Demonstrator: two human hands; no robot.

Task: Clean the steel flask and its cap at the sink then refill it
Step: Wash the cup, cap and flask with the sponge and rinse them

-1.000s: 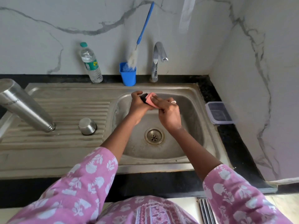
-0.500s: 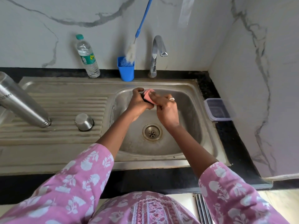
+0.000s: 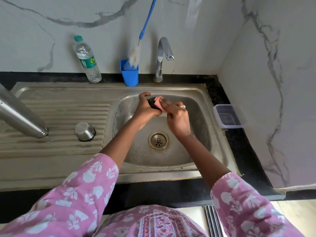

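While both hands work over the sink basin (image 3: 201, 106), items run thus: steel flask (image 3: 20, 115) inverted on the drainboard, far left of the grip; steel cup (image 3: 84, 131) beside it; left hand (image 3: 147, 108) clasping a black cap (image 3: 152, 104); right hand (image 3: 177, 117) pressing a pink sponge (image 3: 159, 101) against it; lidded container (image 3: 227, 116) right.

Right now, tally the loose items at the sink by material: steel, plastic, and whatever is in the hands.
Steel: 2, the flask and steel cup
Plastic: 4, the water bottle, blue holder, bottle brush, clear container
In hands: 2, the pink sponge and black cap
Total: 8
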